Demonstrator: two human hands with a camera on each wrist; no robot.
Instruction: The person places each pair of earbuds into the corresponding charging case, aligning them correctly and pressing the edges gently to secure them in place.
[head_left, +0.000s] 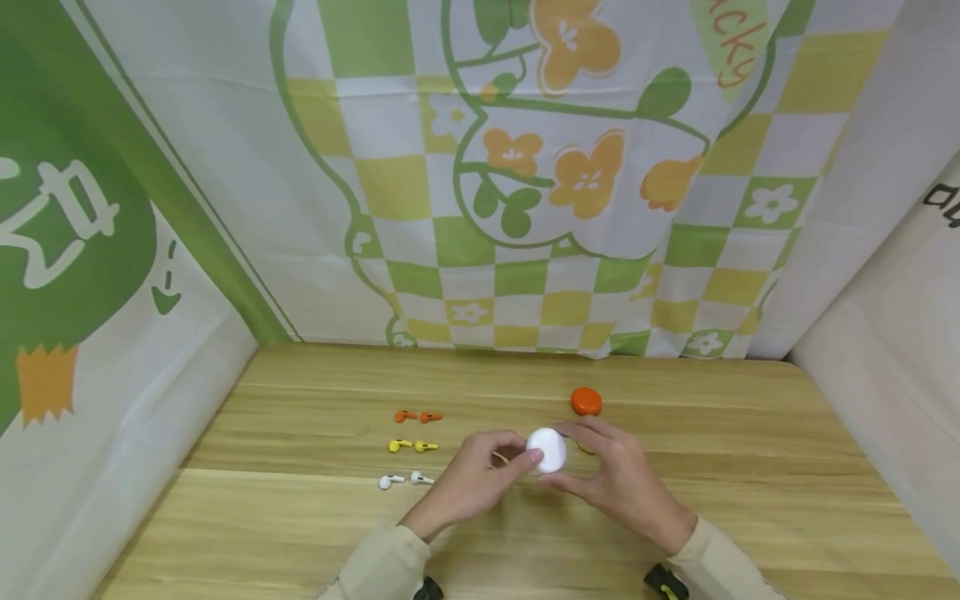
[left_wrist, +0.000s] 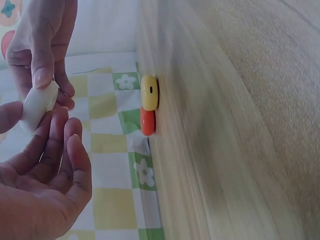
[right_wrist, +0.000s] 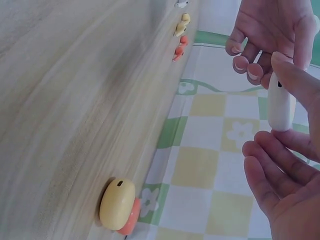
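Observation:
Both hands hold a white earbud charging case [head_left: 549,451] above the wooden table. My left hand [head_left: 480,473] pinches it from the left, its thumb lying across the near face. From the right, my right hand [head_left: 615,471] grips the case's edge between thumb and fingers. The lid looks closed in the left wrist view, where the case [left_wrist: 37,107] is seen side-on. A small dark port shows on the white case [right_wrist: 281,107] in the right wrist view. Behind my right hand, a yellow case [head_left: 586,448] is mostly hidden in the head view.
An orange case [head_left: 587,402] lies on the table beyond the right hand. To the left lie pairs of orange earbuds [head_left: 406,416], yellow earbuds [head_left: 400,446] and white earbuds [head_left: 391,482]. A patterned cloth [head_left: 517,283] hangs along the table's back edge.

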